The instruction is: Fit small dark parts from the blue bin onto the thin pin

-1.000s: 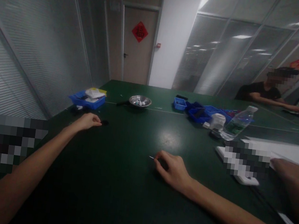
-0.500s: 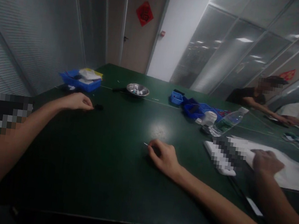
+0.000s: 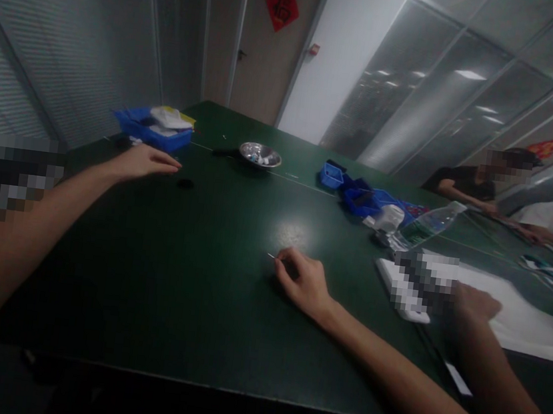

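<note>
My left hand (image 3: 145,161) hovers low over the dark green table (image 3: 205,292) with its fingers stretched out and nothing in them. A small black object (image 3: 185,184) lies on the table just right of its fingertips, apart from them. My right hand (image 3: 302,280) rests near the table's middle, its fingers pinched on a thin light-coloured pin (image 3: 271,256) that points left.
A blue bin (image 3: 151,128) with white items stands at the far left, a metal bowl (image 3: 260,155) behind the middle, several blue bins (image 3: 358,199), a white jar (image 3: 389,218) and a water bottle (image 3: 425,225) to the right. A neighbour's hand (image 3: 470,306) rests by a white device; two people sit beyond.
My left hand has let go of the small black object and opened, drawing back a little to the left. My right hand keeps its pinch. The view has tilted and shifted.
</note>
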Motion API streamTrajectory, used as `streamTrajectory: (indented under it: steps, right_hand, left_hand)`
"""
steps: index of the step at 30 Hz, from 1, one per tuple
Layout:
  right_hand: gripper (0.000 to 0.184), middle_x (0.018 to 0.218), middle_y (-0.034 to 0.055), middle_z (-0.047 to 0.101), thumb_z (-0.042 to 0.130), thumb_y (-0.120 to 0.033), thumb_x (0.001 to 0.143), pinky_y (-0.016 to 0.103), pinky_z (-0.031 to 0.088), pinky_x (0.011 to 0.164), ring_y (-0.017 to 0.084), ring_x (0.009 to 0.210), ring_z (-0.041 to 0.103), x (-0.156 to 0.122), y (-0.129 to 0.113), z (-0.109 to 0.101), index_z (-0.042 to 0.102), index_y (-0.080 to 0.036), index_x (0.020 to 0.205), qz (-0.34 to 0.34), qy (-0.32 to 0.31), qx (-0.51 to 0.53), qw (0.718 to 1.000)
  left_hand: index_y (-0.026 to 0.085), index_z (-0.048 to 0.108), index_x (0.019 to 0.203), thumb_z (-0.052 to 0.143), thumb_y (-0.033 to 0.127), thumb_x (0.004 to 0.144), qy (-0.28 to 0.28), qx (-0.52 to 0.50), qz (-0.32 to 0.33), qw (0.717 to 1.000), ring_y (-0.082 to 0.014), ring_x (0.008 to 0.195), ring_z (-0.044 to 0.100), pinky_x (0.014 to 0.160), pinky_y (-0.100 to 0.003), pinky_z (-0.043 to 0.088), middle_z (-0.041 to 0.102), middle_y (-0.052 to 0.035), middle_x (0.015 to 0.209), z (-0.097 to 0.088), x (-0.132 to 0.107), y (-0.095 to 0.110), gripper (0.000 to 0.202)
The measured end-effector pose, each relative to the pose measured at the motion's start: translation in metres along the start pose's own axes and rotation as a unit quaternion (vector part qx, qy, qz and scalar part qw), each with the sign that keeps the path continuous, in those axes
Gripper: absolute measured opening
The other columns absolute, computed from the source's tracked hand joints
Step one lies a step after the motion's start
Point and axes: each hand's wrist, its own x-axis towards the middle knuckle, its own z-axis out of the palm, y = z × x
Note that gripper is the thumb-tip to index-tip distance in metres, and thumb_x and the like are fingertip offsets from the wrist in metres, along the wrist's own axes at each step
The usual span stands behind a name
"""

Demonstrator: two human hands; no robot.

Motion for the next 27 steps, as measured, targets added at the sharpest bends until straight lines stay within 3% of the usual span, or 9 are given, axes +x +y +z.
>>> streamTrajectory:
  steps: [4,8,17,27]
  right_hand:
    - [0.017,0.082,0.0017,0.067,0.051,-0.035,0.098,0.024,0.043,0.061,0.012,0.063,0.058,0.001,-0.001,-0.001,0.060,-0.020,0.099,-0.004,-0.001,-0.002,1.000]
    - [0.019,0.083,0.0018,0.067,0.050,-0.035,0.098,0.024,0.042,0.059,0.012,0.059,0.056,0.000,0.000,-0.002,0.060,-0.020,0.101,-0.003,-0.005,-0.002,1.000]
    - [0.020,0.084,0.0020,0.067,0.050,-0.036,0.098,0.024,0.042,0.060,0.012,0.060,0.057,-0.001,0.004,-0.002,0.060,-0.020,0.102,0.001,-0.015,-0.004,1.000]
    - [0.019,0.082,0.0018,0.066,0.049,-0.035,0.099,0.024,0.041,0.058,0.011,0.058,0.055,0.000,0.001,-0.005,0.060,-0.019,0.102,-0.001,-0.022,0.001,1.000]
  left_hand:
    - [0.020,0.069,0.122,0.069,0.043,0.086,0.018,0.022,0.050,0.998,-0.0210,0.118,0.057,0.107,-0.038,0.039,0.065,-0.0023,0.131,0.013,0.003,0.003,0.042]
    - [0.024,0.073,0.117,0.071,0.049,0.080,0.012,0.036,0.038,0.999,-0.0253,0.120,0.058,0.106,-0.038,0.041,0.067,-0.0039,0.129,0.020,0.009,0.003,0.044]
    - [0.026,0.075,0.116,0.073,0.053,0.076,-0.039,0.067,-0.004,0.997,-0.0284,0.115,0.061,0.099,-0.036,0.047,0.069,-0.0057,0.126,0.024,0.015,0.008,0.048]
    - [0.024,0.076,0.114,0.071,0.049,0.079,-0.043,0.103,0.005,0.994,-0.0276,0.111,0.063,0.098,-0.036,0.048,0.072,-0.0053,0.119,0.019,0.011,0.017,0.043]
